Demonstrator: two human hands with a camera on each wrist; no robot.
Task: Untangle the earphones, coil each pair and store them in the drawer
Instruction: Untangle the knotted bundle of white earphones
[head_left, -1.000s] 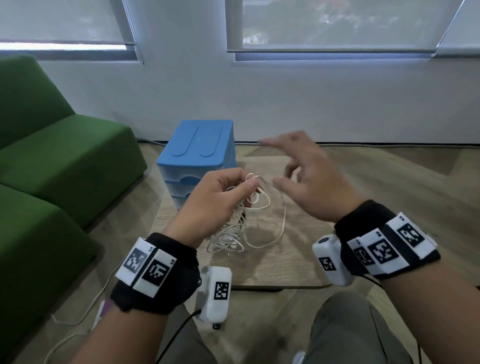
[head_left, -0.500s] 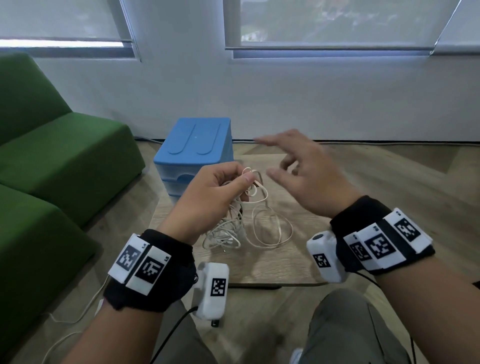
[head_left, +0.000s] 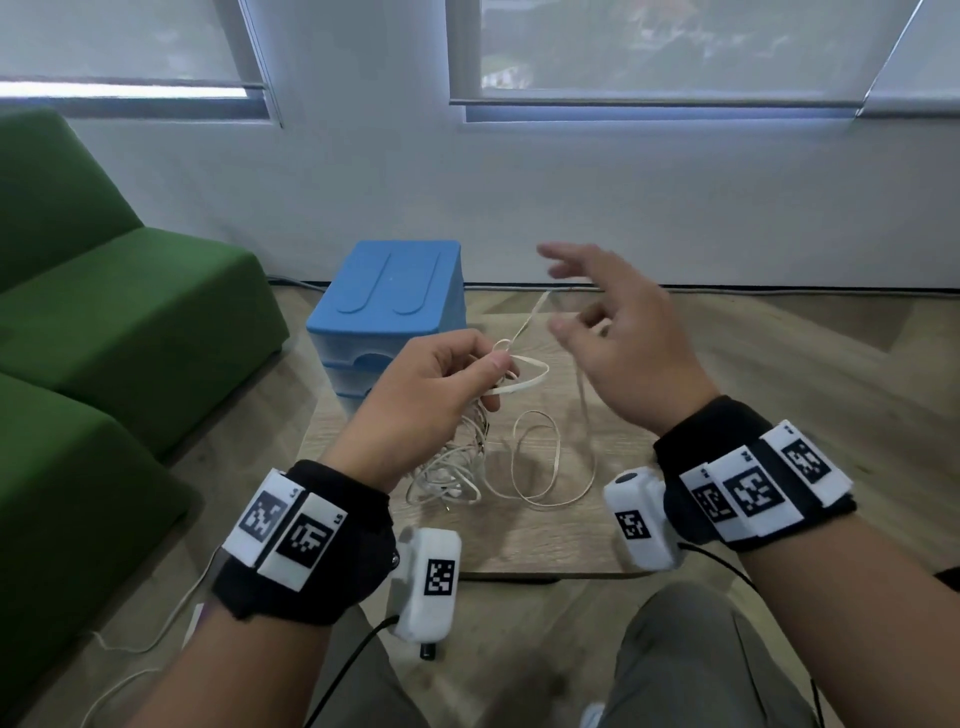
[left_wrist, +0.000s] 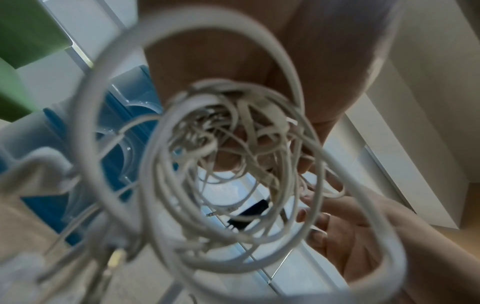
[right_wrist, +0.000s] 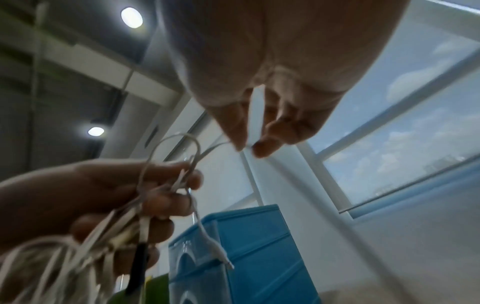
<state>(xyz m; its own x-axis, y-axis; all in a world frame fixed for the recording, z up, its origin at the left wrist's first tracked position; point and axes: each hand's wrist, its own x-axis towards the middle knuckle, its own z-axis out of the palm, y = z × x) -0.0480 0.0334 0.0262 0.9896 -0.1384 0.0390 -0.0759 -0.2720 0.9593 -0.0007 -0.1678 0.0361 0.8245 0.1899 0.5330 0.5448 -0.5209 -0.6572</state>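
A tangle of white earphone cables (head_left: 457, 467) hangs from my left hand (head_left: 493, 364) down onto the small wooden table (head_left: 519, 545). That hand grips the upper knot between thumb and fingers. My right hand (head_left: 571, 312) is raised to its right, pinching one thin strand (head_left: 524, 325) that runs taut from the knot. The right wrist view shows the thumb and a fingertip (right_wrist: 237, 142) closed on this strand, and a jack plug (right_wrist: 221, 254) dangling below. In the left wrist view the blurred bundle (left_wrist: 233, 164) fills the picture. The blue drawer unit (head_left: 389, 291) stands behind, its drawers closed.
A green sofa (head_left: 104, 338) sits to the left, near the table. Loose cable loops (head_left: 540, 467) lie on the table's middle. A white wall and windows are behind the drawer unit. My knees are below the table's near edge, and a thin cable (head_left: 130, 649) runs on the floor.
My right hand rose and moved away to the right, drawing one strand out taut from the knot. The loops on the table spread wider. My left hand kept its grip.
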